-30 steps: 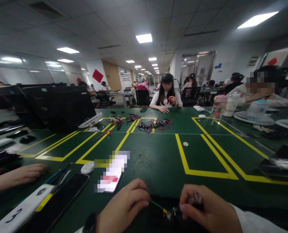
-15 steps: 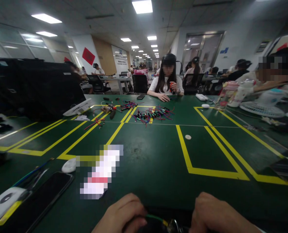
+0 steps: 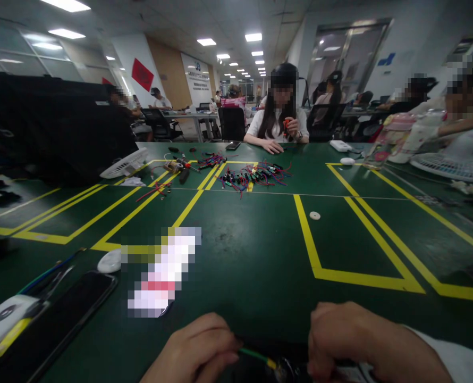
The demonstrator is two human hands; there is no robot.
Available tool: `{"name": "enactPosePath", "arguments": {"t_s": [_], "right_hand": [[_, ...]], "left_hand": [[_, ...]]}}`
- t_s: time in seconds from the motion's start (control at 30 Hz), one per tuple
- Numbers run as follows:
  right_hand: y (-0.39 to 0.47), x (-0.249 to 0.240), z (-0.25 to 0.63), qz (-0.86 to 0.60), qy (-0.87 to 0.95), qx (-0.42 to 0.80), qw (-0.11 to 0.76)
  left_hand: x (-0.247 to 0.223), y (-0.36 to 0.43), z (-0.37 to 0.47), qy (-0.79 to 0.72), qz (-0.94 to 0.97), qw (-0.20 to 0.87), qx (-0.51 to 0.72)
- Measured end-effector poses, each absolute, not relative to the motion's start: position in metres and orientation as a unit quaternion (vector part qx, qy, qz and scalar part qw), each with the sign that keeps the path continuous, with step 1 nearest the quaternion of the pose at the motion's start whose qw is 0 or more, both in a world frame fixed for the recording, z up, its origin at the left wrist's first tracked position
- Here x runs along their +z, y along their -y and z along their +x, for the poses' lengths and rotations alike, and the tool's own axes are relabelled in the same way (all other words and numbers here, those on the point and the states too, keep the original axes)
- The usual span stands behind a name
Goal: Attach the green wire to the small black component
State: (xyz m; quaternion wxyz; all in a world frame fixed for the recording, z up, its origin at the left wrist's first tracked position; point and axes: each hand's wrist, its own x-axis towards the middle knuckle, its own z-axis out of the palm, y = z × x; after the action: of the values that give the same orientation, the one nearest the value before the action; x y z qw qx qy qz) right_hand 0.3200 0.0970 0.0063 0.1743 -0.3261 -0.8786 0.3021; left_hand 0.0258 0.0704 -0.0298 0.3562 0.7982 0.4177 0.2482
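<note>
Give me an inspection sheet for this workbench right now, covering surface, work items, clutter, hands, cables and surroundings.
Surface: green table marked with yellow tape lines.
Work items: green wire with a yellow tip, running between both hands to a dark part at the frame's bottom edge.
Clutter: black phone, white puck, small white disc.
Hands: left hand pinches the green wire; right hand is closed over the dark part.
Cables: pile of coloured leads mid-table; blue and green wires at left.
Surroundings: a person seated opposite, desk fan, bottles, ceiling lights.
</note>
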Motion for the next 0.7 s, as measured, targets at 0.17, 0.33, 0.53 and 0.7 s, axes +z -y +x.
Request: {"name": "enactPosePath", "arguments": {"t_s": [0.17, 0.33, 0.53, 0.7], "right_hand": [[-0.117, 0.018, 0.314, -0.241, 0.896, 0.334, 0.165], [-0.138, 0.02, 0.303, -0.164, 0.893, 0.395, 0.137], [-0.126, 0.026, 0.304, -0.247, 0.882, 0.37, 0.154], [-0.091, 0.023, 0.314, -0.421, 0.827, 0.334, 0.168]], "left_hand": [[-0.029, -0.071, 0.025, -0.419, 0.798, 0.356, 0.246], [-0.03, -0.069, 0.024, -0.407, 0.8, 0.36, 0.253], [-0.029, -0.068, 0.024, -0.419, 0.786, 0.367, 0.268], [-0.031, -0.069, 0.022, -0.409, 0.784, 0.384, 0.264]]}}
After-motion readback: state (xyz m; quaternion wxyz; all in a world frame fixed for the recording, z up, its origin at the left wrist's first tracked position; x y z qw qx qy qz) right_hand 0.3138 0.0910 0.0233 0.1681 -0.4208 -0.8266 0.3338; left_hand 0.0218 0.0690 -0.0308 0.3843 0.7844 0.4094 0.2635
